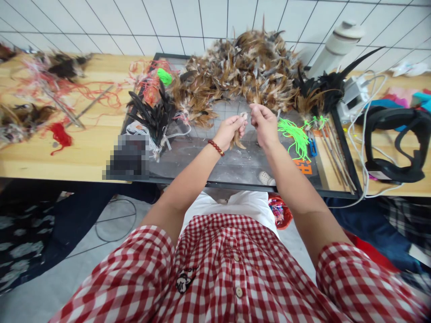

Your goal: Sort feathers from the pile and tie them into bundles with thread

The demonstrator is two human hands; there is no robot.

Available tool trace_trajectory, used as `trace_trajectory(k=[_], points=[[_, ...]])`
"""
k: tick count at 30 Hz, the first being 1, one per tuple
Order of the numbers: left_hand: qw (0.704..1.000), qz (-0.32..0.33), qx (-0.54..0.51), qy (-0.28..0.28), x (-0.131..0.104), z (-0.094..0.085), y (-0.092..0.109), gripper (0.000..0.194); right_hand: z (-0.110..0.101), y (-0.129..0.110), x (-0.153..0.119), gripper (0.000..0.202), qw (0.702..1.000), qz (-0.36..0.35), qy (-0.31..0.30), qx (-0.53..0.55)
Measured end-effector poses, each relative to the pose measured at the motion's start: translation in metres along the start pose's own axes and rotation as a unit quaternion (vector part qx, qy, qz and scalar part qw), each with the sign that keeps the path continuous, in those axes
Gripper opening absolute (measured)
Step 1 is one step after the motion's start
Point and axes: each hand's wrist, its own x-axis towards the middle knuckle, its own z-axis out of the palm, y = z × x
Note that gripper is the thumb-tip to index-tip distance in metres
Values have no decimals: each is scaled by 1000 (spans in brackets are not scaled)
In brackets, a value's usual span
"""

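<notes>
My left hand (231, 129), with a beaded bracelet (216, 147) at the wrist, is closed on brown feathers (238, 142). Their tips hang below the fingers, and a pale end pokes out at the fingertips. Just to the right, my right hand (264, 123) is raised with thumb and forefinger pinched together; whatever lies between them is too small to make out. A large pile of brown feathers (245, 67) rises behind both hands. Bright green cords (296, 137) lie beside my right wrist. Black feathers (153, 110) lie to the left.
A dark-framed tray (188, 161) carries the work. Thin sticks (336, 152) and a blue-handled tool (313, 146) lie at its right. Farther right are a white bottle (336, 47), a white charger (353, 96) with cables and a black headset (397, 143). Red thread (60, 137) lies left. People sit either side.
</notes>
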Motion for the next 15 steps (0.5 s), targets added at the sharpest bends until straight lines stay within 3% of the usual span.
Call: trace_trajectory(k=[6, 11, 15], points=[[997, -29, -29, -60, -2, -2, 1, 30, 4, -15, -9, 62, 992, 51, -101, 56], [997, -34, -18, -69, -3, 0, -2, 25, 6, -15, -11, 59, 995, 43, -73, 53], [999, -19, 29, -36, -3, 3, -5, 27, 7, -9, -9, 58, 999, 19, -46, 22]])
